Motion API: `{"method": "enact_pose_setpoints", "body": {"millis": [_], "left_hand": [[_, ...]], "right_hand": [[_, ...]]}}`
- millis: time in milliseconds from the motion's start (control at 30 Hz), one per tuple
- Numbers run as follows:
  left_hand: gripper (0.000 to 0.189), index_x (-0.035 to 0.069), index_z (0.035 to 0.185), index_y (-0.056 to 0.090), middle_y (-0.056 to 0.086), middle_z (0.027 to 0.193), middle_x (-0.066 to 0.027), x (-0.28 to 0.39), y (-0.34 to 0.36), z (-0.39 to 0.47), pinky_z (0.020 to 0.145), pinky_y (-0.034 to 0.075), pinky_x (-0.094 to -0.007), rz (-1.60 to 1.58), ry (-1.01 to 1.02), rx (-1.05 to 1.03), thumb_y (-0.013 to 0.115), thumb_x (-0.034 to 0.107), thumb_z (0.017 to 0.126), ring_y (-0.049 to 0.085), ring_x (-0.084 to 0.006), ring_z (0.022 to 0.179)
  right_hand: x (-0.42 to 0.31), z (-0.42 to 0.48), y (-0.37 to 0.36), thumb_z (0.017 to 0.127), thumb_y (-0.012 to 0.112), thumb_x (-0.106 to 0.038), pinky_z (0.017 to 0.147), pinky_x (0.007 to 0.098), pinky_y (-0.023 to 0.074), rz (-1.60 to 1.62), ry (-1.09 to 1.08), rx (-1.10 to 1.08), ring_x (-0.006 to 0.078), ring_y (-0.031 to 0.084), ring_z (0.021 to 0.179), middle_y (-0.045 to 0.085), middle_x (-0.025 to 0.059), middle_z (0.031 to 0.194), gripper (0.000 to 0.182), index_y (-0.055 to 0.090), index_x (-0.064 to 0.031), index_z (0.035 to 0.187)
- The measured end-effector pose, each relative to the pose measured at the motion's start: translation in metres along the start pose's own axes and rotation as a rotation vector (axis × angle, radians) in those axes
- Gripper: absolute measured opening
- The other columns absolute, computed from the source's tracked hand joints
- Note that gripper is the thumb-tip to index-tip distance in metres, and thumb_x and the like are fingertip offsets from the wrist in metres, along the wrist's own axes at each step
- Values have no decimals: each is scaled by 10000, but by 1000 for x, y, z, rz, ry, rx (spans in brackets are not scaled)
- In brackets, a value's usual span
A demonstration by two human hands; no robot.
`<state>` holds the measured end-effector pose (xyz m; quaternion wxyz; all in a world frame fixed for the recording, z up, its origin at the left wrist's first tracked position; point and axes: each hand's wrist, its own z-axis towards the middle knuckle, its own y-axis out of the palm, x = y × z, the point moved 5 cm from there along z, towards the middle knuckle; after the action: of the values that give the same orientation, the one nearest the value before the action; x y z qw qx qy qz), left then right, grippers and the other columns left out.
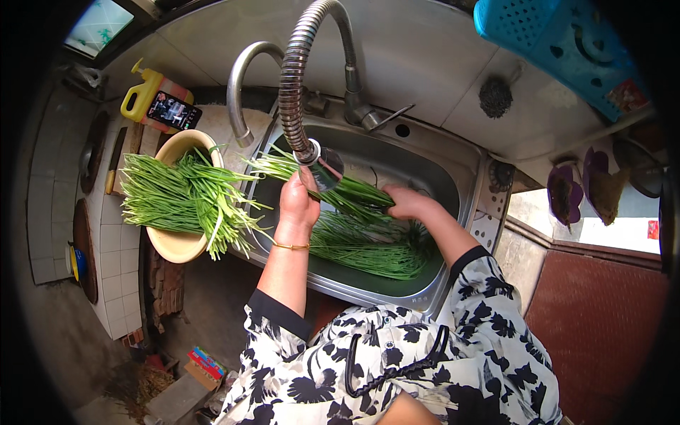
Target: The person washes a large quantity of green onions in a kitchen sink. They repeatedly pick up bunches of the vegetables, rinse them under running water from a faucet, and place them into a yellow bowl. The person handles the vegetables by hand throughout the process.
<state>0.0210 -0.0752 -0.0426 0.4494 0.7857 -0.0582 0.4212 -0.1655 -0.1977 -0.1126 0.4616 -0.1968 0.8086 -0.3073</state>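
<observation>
A bunch of long green garlic chives (353,192) stretches between my hands above the stainless steel sink (473,159). My left hand (299,199) grips it near the pale stem ends, partly behind the clear head of the flexible faucet (321,170). Toward the leaf end, my right hand (406,202) is closed around the same bunch. More chives (366,252) lie in the basin below, along its near side. To the left, a cream plastic basin (178,249) holds a heaped pile of chives (164,196) that overhangs its rim.
A second curved faucet (236,85) rises at the sink's left rear. Behind the cream basin, a phone (174,110) leans on a yellow jug (146,93). A cleaver (116,159) lies further left. A steel scrubber (495,97) and a blue plastic rack (558,42) hang on the wall.
</observation>
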Motion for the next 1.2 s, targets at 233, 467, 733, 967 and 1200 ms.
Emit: {"method": "enact_pose_setpoints", "body": {"millis": [233, 467, 733, 967, 1200], "left_hand": [[84, 1, 856, 568, 611, 826, -107, -45, -9, -31, 817, 482, -345, -35, -395, 76, 535, 79, 852, 605, -240, 862], [155, 18, 990, 529, 598, 819, -79, -80, 8, -56, 650, 473, -287, 383, -184, 205, 494, 101, 863, 576, -163, 700], [63, 41, 746, 501, 491, 567, -47, -73, 30, -58, 422, 433, -301, 446, -248, -34, 517, 74, 797, 490, -163, 451], [134, 63, 1008, 471, 562, 823, -52, -101, -8, -58, 488, 435, -271, 354, -239, 73, 443, 151, 910, 537, -132, 648], [75, 30, 855, 529, 515, 603, -33, -62, 23, -67, 493, 447, -286, 205, -549, -100, 542, 102, 837, 517, -157, 512]], "right_hand": [[-78, -13, -78, 678, 588, -251, 909, 405, 415, 71, -47, 197, 378, 506, 1059, 475, 247, 1170, 597, 466, -23, 1216], [-151, 29, -19, 781, 572, -184, 880, 434, 429, 186, -64, 325, 448, 515, 1020, 511, 308, 1121, 660, 279, -26, 1351], [-117, 58, -11, 780, 501, -118, 499, 337, 475, 1314, 159, -272, 186, 555, 537, 564, 117, 637, 201, 595, 43, 855], [-128, 78, 41, 783, 565, -237, 742, 438, 479, 36, -280, 468, 432, 582, 865, 578, 325, 850, 301, 618, 41, 887], [-101, 81, -22, 890, 452, -498, 766, 344, 451, 1040, -92, -14, 150, 584, 775, 592, 42, 969, 441, 531, -85, 1024]]}}
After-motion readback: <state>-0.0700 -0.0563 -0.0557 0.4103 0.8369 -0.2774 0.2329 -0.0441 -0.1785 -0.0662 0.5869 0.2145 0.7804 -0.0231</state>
